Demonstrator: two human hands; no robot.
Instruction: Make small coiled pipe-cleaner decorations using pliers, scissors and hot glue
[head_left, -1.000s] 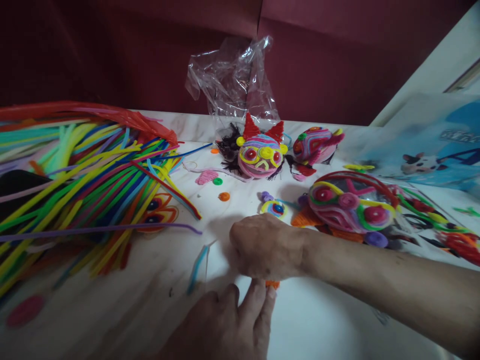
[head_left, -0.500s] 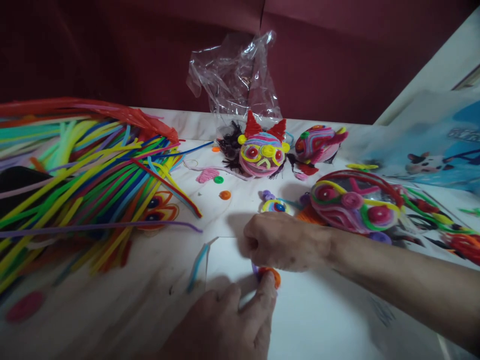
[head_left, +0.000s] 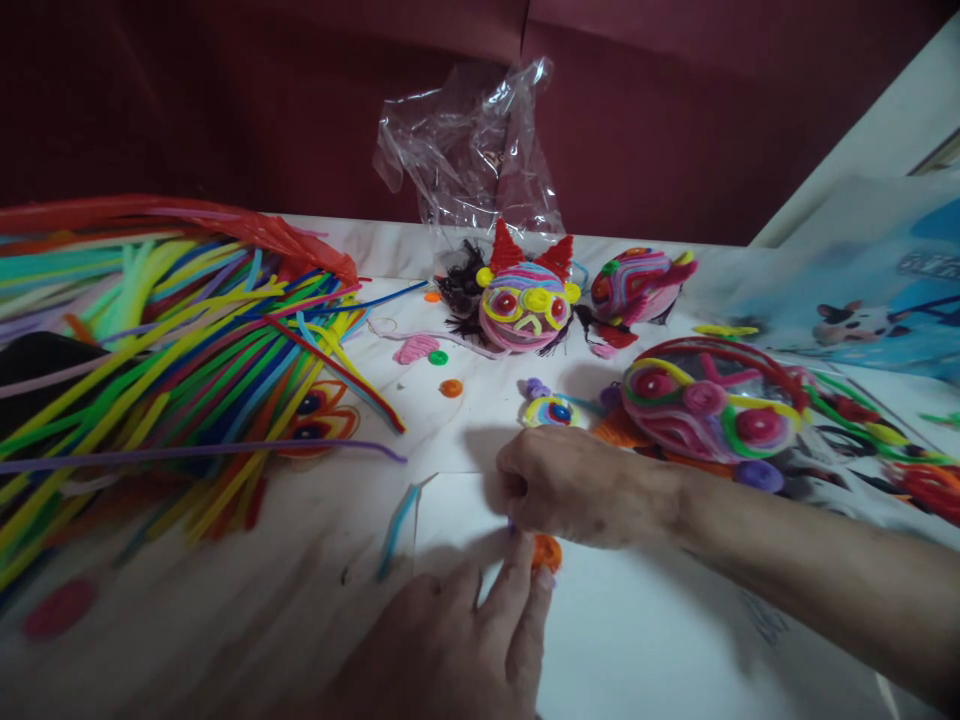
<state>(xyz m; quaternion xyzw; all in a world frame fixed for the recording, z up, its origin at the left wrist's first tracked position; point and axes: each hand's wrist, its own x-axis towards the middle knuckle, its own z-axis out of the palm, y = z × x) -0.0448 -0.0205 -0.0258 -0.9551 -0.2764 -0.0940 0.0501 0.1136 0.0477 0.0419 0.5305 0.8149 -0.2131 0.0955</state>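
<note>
A small orange coil of fuzzy pipe cleaner (head_left: 547, 553) lies on a white sheet (head_left: 637, 630). My left hand (head_left: 465, 640) reaches in from the bottom with its fingers stretched out, the tips pressing down at the coil's left and lower edges. Just above the coil, my right hand (head_left: 577, 485) is closed in a fist, its arm coming in from the right. A bit of purple pipe cleaner (head_left: 511, 523) shows beneath this fist, beside the left fingertips; the rest of it is hidden. Left of the sheet lies a short light-blue pipe cleaner (head_left: 397, 532).
A bundle of coloured pipe cleaners (head_left: 187, 370) spreads over the left. Decorated masks (head_left: 525, 310) stand at the back, with another large mask (head_left: 709, 400) beyond my right forearm. A clear plastic bag (head_left: 472, 150) stands behind them. A loose pink disc (head_left: 60, 608) lies lower left.
My right fist has shifted slightly right. My left fingers have moved up and off the coil's middle to its edges, so more of the orange shows and less of the purple.
</note>
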